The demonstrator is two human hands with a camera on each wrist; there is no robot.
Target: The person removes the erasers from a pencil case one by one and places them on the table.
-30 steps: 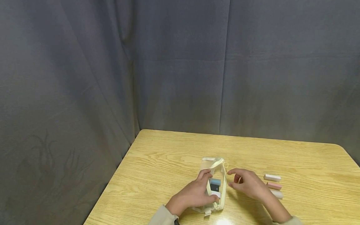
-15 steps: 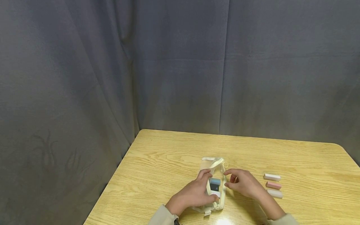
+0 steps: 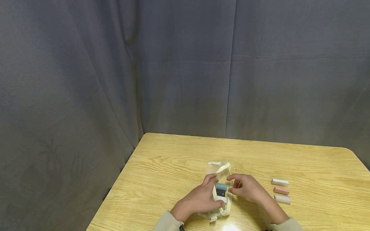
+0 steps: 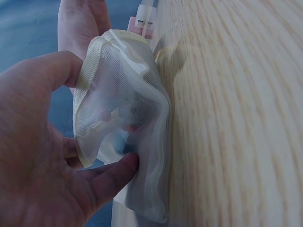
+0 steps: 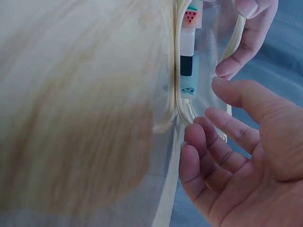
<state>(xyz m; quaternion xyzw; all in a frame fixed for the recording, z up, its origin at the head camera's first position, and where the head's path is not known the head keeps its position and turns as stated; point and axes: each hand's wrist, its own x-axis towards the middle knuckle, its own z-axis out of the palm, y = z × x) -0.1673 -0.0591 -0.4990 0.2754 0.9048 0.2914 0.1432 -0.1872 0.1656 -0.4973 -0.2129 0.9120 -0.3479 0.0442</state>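
A see-through mesh pouch [image 4: 154, 109] with pale yellow zipper edging lies unzipped on the table. My left hand [image 3: 198, 199] holds its left side, thumb and fingers spread along the opening's edge. Inside sit a blue block [image 3: 221, 186], a dark one [image 3: 220, 192] and a white one [image 3: 221, 199], all eraser-like. The right wrist view also shows a block with a red fruit print [image 5: 191, 17] in the pouch. Over the opening's right edge hovers my right hand [image 3: 250, 189], its thumb and loosely bent fingers apart with nothing between them.
Right of my right hand, a white block [image 3: 279, 182], a pink block [image 3: 281, 191] and a pale grey block [image 3: 282, 199] lie in a row on the wooden table [image 3: 173, 150]. A zipper-pull ring [image 3: 232, 169] sticks out at the pouch's far end. Grey curtains [image 3: 185, 80] hang behind.
My right hand has moved left, from beside the pouch to over its opening. The left hand and pouch have stayed put; the pale grey block shows fully now.
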